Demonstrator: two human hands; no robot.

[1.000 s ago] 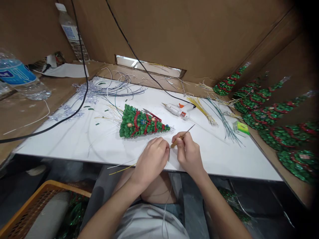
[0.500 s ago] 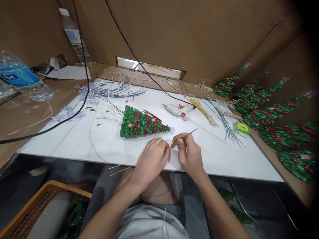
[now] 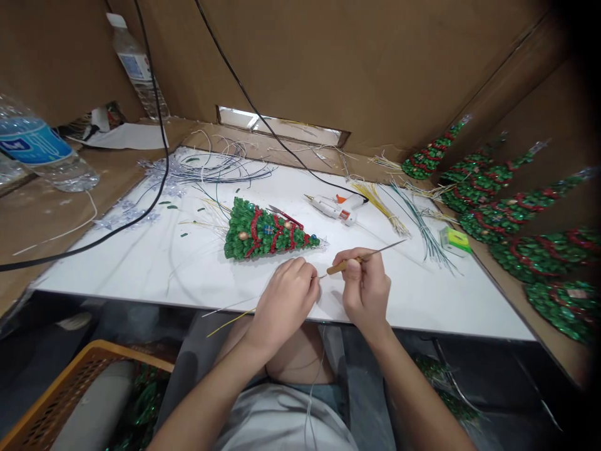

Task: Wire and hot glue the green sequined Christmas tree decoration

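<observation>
A small green Christmas tree (image 3: 267, 237) with red garlands lies on its side on the white board (image 3: 141, 263). Just in front of its tip, my left hand (image 3: 286, 297) is closed in a pinch on something too small to make out. My right hand (image 3: 366, 289) is closed round a wooden-handled awl (image 3: 364, 257), whose thin metal point sticks out to the right. A thin pale wire (image 3: 230, 316) trails left from under my left hand. The two hands are close together near the board's front edge.
A white glue gun (image 3: 334, 208) and bundles of yellow and green wires (image 3: 399, 216) lie at the back right. Finished trees (image 3: 507, 216) line the right side. Water bottles (image 3: 37, 150), a black cable (image 3: 141, 207) and silver stars (image 3: 126, 216) are at left. An orange basket (image 3: 61, 394) sits below.
My right hand has shifted a little right and turned the awl flatter, so its point reaches farther right. My left hand has stayed almost in place.
</observation>
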